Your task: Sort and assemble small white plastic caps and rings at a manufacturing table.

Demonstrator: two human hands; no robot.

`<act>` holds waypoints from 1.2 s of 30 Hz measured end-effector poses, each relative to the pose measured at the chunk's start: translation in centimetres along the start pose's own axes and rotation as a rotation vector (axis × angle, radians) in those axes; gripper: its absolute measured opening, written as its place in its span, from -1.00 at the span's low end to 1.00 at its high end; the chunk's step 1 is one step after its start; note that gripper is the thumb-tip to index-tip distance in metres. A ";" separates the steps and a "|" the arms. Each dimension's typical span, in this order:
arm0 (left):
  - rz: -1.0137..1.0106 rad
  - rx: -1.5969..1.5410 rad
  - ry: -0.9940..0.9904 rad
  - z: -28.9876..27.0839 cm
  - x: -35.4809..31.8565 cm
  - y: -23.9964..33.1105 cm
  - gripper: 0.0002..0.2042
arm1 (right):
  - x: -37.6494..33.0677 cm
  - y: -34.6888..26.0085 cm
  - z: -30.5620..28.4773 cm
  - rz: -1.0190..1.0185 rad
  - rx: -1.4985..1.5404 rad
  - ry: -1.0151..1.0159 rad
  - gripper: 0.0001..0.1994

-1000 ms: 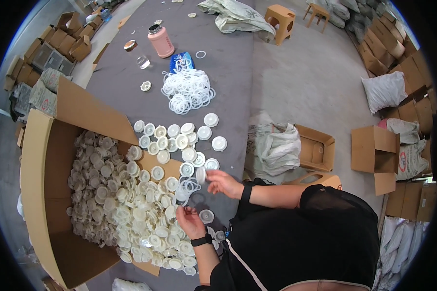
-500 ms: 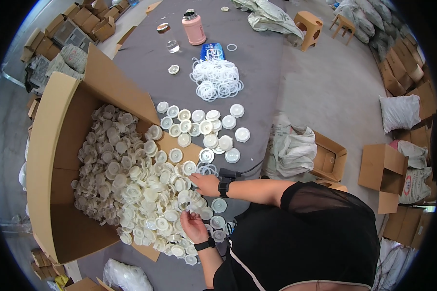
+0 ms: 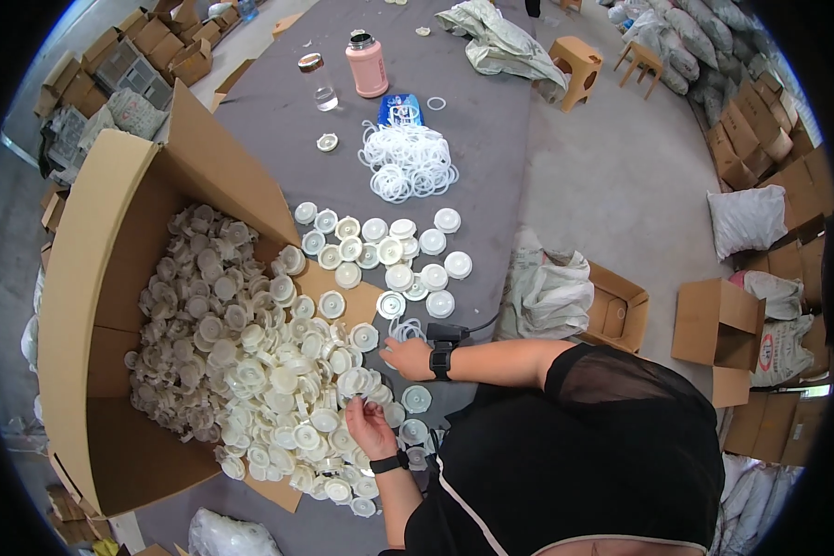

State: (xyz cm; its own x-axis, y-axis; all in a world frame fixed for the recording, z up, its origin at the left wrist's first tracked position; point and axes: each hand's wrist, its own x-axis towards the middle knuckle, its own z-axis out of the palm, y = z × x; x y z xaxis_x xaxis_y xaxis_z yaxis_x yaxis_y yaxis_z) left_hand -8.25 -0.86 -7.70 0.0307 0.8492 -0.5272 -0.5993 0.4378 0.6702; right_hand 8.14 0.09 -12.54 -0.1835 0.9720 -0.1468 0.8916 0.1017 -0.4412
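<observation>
My left hand (image 3: 371, 430), the lower one in the picture, is at the near edge of a heap of white round plastic caps (image 3: 283, 380). Its fingers are curled into a pinch against the caps, and whatever is in them is too small to tell. Farther up, my right hand (image 3: 408, 358) is beside a small bunch of clear-white rings (image 3: 406, 329). Its fingers point left and are pressed together, partly covering a pale ring-like edge; what they grip is hidden. A few caps (image 3: 416, 399) lie on the table between the two hands and my body.
A big cardboard box (image 3: 93, 306) on its side spills caps onto its flap. Loose caps (image 3: 399, 277) and a heap of white rings (image 3: 408, 157) lie beyond, near a blue packet (image 3: 400, 109), a pink bottle (image 3: 368, 67) and a clear bottle (image 3: 319, 83). A black device (image 3: 448, 333) with a cable sits by my right wrist.
My right hand has moved right, off the edge of the cap heap to the small bunch of rings. The left hand stays about where it was. The whole view has shifted slightly.
</observation>
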 end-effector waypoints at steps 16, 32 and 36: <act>-0.054 0.064 -0.093 0.2 -1.6 -1.6 -0.94 | -1.2 1.0 -2.1 0.303 1.078 -0.013 -0.82; 0.022 0.080 -0.146 2.5 -1.9 -2.5 -0.92 | -5.3 -2.6 -4.6 0.307 2.111 -0.144 -0.89; 0.029 0.155 -0.237 2.0 -1.8 -3.0 -0.90 | -6.3 -3.7 -4.7 0.334 1.907 0.086 -0.86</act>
State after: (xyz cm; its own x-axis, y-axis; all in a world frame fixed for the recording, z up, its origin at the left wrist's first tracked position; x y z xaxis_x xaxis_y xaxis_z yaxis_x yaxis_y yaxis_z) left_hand -4.94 -3.06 -7.72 0.2126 0.8995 -0.3818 -0.4737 0.4366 0.7648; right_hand 7.90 -5.40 -5.83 -0.0572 0.9124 -0.4052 -0.6837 -0.3316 -0.6501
